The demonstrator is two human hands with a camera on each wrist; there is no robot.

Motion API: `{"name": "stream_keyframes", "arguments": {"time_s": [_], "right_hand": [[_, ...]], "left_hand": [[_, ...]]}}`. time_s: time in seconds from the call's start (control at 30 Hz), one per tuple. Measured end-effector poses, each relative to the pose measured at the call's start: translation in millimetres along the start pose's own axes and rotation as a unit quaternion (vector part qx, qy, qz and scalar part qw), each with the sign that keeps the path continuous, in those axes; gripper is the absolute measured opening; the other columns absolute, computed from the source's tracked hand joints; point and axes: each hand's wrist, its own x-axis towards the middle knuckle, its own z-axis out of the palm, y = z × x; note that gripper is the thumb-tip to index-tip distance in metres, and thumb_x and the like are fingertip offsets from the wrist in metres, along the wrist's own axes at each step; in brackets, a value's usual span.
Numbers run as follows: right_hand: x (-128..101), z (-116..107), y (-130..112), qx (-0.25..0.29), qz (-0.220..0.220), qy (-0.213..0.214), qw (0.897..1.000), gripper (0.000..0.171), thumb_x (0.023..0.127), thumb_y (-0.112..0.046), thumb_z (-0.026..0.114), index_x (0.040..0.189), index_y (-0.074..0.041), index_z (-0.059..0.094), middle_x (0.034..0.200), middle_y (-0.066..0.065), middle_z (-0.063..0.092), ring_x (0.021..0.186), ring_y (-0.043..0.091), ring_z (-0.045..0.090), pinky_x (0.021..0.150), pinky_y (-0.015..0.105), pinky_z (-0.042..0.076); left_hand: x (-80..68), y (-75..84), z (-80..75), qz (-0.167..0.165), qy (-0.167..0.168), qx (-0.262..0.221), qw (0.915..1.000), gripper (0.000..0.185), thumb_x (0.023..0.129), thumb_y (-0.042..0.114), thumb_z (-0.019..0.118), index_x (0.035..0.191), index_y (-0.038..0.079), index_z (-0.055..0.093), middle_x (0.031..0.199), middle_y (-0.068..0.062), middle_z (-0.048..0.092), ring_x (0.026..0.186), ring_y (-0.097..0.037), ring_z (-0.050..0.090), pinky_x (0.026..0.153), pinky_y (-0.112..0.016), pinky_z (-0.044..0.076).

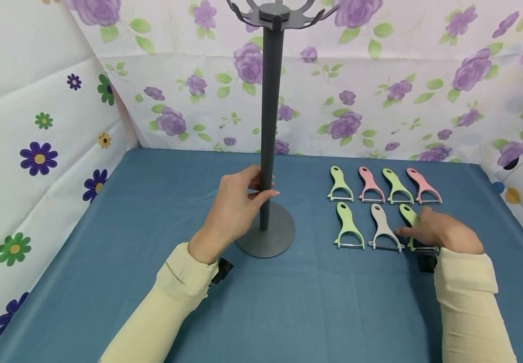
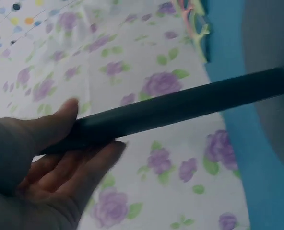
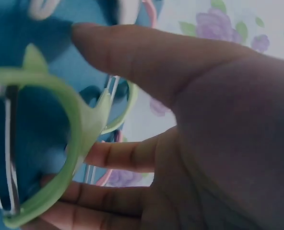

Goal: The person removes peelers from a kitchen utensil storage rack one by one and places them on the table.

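A tall grey stand [image 1: 268,126] rises from a round base [image 1: 266,242] on the blue cloth, with a hook ring [image 1: 274,12] at its top. My left hand [image 1: 266,185] grips the pole low down; in the left wrist view my left hand [image 2: 91,132] has thumb and fingers wrapped round the pole [image 2: 180,108]. To the right lie two rows of peelers. My right hand [image 1: 413,229] covers the front-right green peeler [image 1: 407,213]. In the right wrist view my right hand [image 3: 91,91] has its thumb above and fingers beneath that green peeler [image 3: 60,143].
The back row holds a green peeler [image 1: 339,184], a pink one [image 1: 370,185], another green [image 1: 397,186] and another pink [image 1: 423,186]. In front lie a green peeler [image 1: 348,227] and a beige one [image 1: 384,228]. Flowered cloth walls [image 1: 39,151] close in the left, back and right sides.
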Motion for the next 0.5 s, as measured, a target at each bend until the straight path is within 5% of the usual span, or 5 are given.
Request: {"name": "stream_keyframes", "arguments": {"time_s": [0.5], "right_hand": [[1.6,2.9,7.0,0.004,0.002,-0.002,1.0,0.118,0.094,-0.07,0.055,0.14,0.03,0.014,0.136,0.053,0.036,0.113,0.06,0.052,0.09,0.067,0.051]], "left_hand": [[6.3,-7.6,4.8,0.038,0.055,0.033,0.9972,0.014,0.096,0.013,0.072,0.108,0.007,0.07,0.094,-0.007,0.075,0.091,-0.019,0.071,0.064,-0.031,0.06]]}}
